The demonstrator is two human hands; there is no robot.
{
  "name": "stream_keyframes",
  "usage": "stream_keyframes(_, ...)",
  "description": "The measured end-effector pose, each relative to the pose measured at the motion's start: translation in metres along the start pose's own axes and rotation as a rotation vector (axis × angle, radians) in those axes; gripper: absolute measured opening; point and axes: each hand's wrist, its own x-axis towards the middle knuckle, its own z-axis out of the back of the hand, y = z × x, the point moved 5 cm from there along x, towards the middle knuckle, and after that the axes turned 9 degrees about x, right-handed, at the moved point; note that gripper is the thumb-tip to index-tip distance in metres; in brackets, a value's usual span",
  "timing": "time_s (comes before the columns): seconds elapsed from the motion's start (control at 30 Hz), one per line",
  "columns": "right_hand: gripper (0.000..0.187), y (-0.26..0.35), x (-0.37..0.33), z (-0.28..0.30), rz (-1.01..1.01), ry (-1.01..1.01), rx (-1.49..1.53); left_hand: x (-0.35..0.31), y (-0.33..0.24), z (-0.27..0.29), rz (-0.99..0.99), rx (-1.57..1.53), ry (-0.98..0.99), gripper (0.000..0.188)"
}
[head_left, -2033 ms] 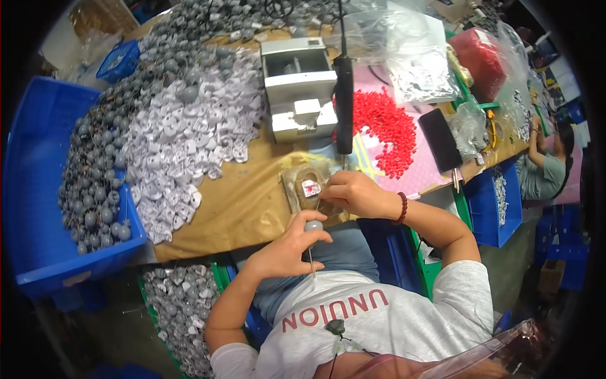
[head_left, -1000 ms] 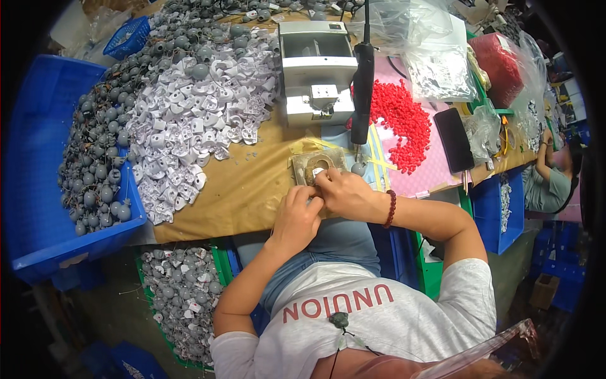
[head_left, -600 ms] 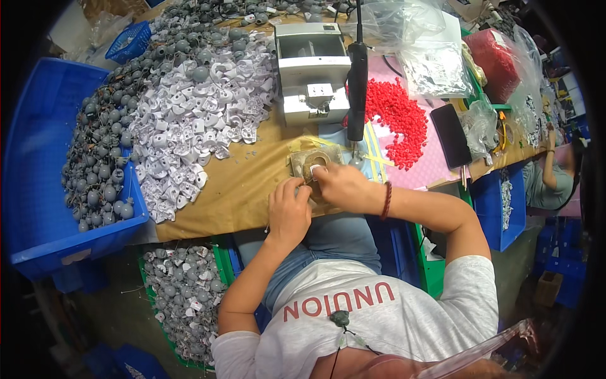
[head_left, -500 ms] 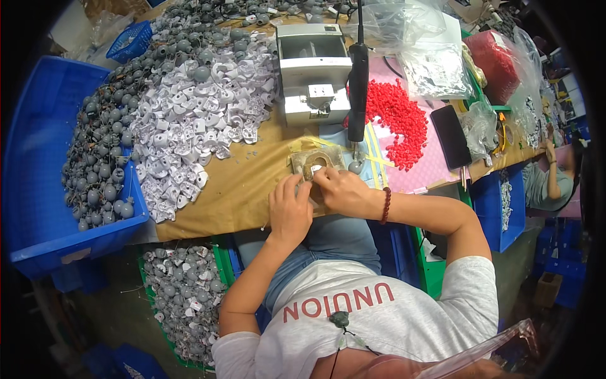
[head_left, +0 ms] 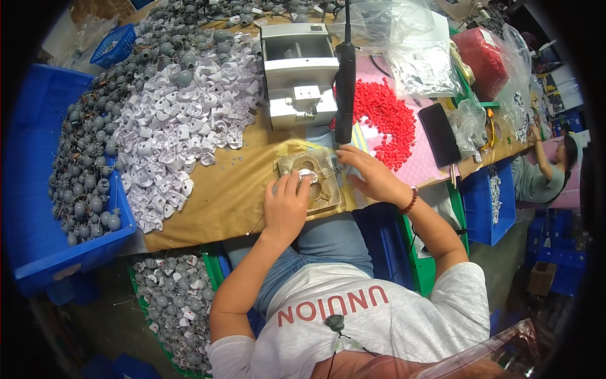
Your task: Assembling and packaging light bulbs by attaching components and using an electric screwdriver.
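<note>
In front of me a tan block fixture with rounded hollows lies near the table's edge. A small white plastic part sits in one of its hollows. My left hand is closed at the fixture, its fingertips pressed on the white part and partly covering it. To the right, my right hand is raised off the fixture with fingers apart and nothing visible in it. Its fingertips are by the lower end of a black electric screwdriver, which hangs upright; whether they touch it is unclear.
A grey-white box machine stands behind the fixture. White plastic parts and grey balls are heaped left, beside a blue bin. Red pieces and a phone lie right. A person sits far right.
My right hand has left the white part and moved right and up to the screwdriver's lower end, its fingers spreading. My left hand stays at the fixture. The whole view has shifted slightly.
</note>
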Motion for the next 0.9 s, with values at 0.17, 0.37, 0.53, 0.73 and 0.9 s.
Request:
stream_keyframes(0.17,0.039,-0.011,0.007,-0.023,0.138,-0.184,-0.196,0.001,0.005,0.000,0.000,-0.073,0.013,0.045)
stream_keyframes(0.37,0.029,-0.046,0.001,-0.022,-0.435,-0.269,0.860,0.001,0.007,0.001,-0.001,-0.076,0.012,0.040)
stream_keyframes(0.53,0.034,-0.026,0.021,-0.033,-0.526,-0.347,1.441,0.001,0.008,0.000,-0.017,-0.070,0.006,0.034)
stream_keyframes(0.73,0.025,-0.025,0.032,-0.040,-0.622,0.048,1.255,0.004,0.012,0.003,-0.063,-0.112,0.010,0.033)
stream_keyframes(0.9,0.026,-0.021,0.045,-0.047,-0.265,-0.051,0.402,0.006,0.016,0.005,-0.070,-0.163,-0.011,0.034)
